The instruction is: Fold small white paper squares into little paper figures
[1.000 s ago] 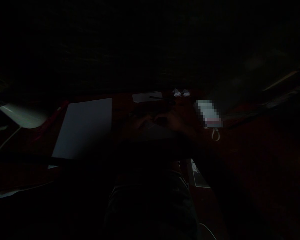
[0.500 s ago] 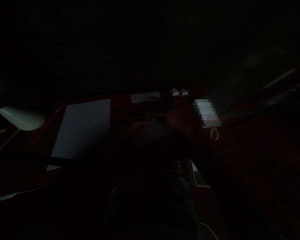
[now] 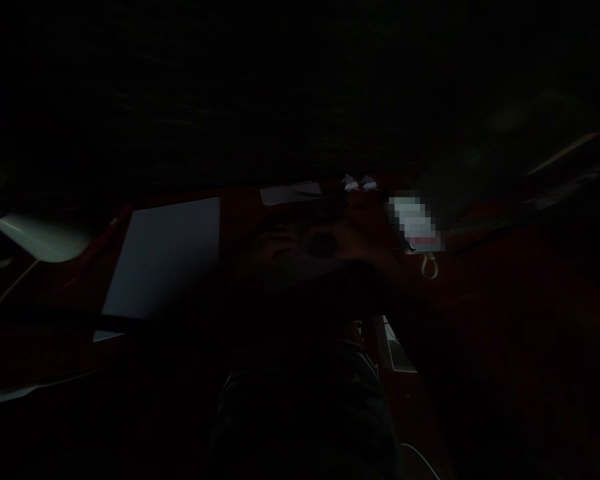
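Observation:
The picture is very dark. Near the middle, my left hand (image 3: 276, 247) has its fingers curled at the upper left of a small pale sheet of paper (image 3: 303, 269). Across from it, my right hand (image 3: 354, 241) is bent round the sheet's upper right, thumb and fingers closed in on it. A dark patch shows between the hands; I cannot make out what it is. Shadow hides the fingertips and the lower part of the sheet.
A large white sheet (image 3: 173, 257) lies left on the reddish table. Behind my hands are a paper strip (image 3: 290, 194) with a dark thin tool over it, and two small folded paper pieces (image 3: 350, 183). A blurred-out phone-like object (image 3: 414, 223) with a loop lies right.
My right hand has shifted slightly and the dark patch between my hands looks larger. The sheet under them looks dimmer. The other things stay in place.

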Tool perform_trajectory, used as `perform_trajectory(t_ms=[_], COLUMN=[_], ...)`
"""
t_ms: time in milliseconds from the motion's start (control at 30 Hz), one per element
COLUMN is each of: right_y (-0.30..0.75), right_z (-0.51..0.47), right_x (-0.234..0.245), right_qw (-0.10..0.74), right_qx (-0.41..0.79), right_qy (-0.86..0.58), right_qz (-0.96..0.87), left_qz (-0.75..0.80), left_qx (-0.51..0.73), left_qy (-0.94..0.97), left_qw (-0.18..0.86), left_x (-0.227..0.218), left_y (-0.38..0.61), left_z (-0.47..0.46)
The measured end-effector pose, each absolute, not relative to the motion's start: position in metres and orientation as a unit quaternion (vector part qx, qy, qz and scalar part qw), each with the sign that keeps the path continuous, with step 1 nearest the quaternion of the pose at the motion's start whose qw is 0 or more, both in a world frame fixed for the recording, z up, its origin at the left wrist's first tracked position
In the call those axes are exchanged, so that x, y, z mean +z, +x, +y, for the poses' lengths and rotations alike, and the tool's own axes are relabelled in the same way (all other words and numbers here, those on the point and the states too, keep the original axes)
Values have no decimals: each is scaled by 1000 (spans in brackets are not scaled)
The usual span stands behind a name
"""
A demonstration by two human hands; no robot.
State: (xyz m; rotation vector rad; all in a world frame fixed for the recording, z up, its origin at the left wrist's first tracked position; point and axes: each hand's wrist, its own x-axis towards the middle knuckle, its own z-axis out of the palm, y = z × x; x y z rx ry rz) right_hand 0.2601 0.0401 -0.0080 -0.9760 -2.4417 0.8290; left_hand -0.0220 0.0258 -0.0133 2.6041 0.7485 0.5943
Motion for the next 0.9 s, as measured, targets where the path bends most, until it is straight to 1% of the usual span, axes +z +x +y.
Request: perform_trajectory(t_ms=[133,300,500,567,900], right_y=[260,260,256,254,245], right_z=[42,41,43,45,44], right_x=[-11,-7,-10,-15,-14], right_qw=[179,181,251,259,216], right_qx=[324,281,260,260,233], right_qy=[-345,-354,-342,-351,-430], right_qz=[-862,-873,-867,-861,-845], left_qz=[244,245,244,246,251], left_qx=[227,221,224,217,217], left_qy=[926,927,925,924,923], left_qw=[180,178,188,195,196], left_x=[-17,-18,-18,-18,-23], left_y=[-23,-24,-22,-21,-20], left_z=[30,31,26,24,24])
